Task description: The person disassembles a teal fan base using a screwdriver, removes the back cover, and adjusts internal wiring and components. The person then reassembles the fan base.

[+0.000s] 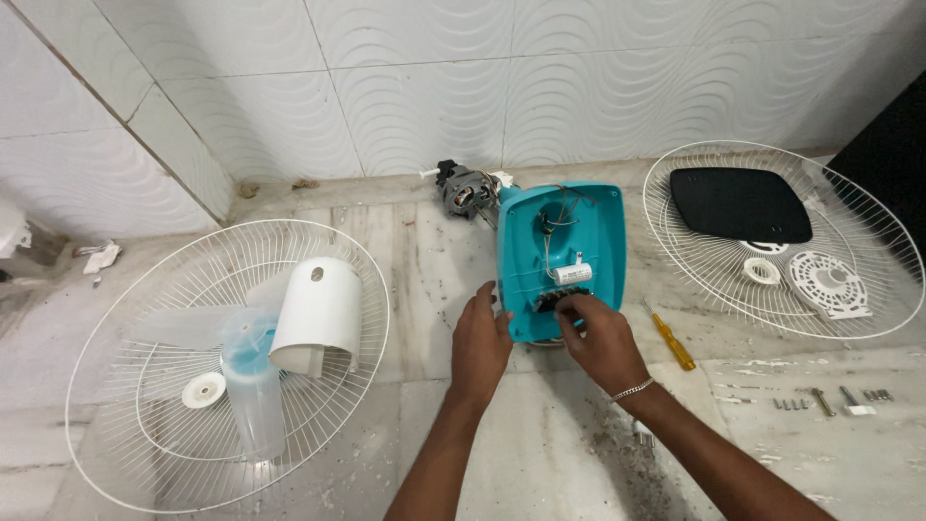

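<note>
On the marble floor, at centre: a teal fan base housing [562, 259] lies open side up, its near end between the two hands.
Left hand: the left hand [479, 345] rests flat at 8 o'clock of the housing, fingers stretched out and loose, fingertips touching the housing's near left edge; it grips nothing.
Right hand: the right hand [600, 340] sits at 6 o'clock of the housing, fingers curled and pinched on a dark switch block [552, 302] at the housing's near rim; a silver bracelet [632, 390] circles the wrist.
Inside the housing: a white cylindrical capacitor [572, 274] lies just beyond the right fingertips, with thin wires [552, 232] running up toward 12 o'clock.
Motor: a grey fan motor [464, 190] lies at 11 o'clock, touching the housing's far corner, near the tiled wall.
Screwdriver: a yellow-handled screwdriver [672, 341] lies at 3 o'clock of the right hand, just beside it.
Left grille: a white wire fan guard [116, 318] at 9 o'clock holds a translucent blade [249, 376] and a white motor cover [318, 311].
Right grille: a second wire guard [868, 232] at 2 o'clock holds a black plate [741, 205] and white plastic rings [828, 282].
Screws: small screws [830, 397] lie in a row at 4 o'clock, well apart from the hands.
</note>
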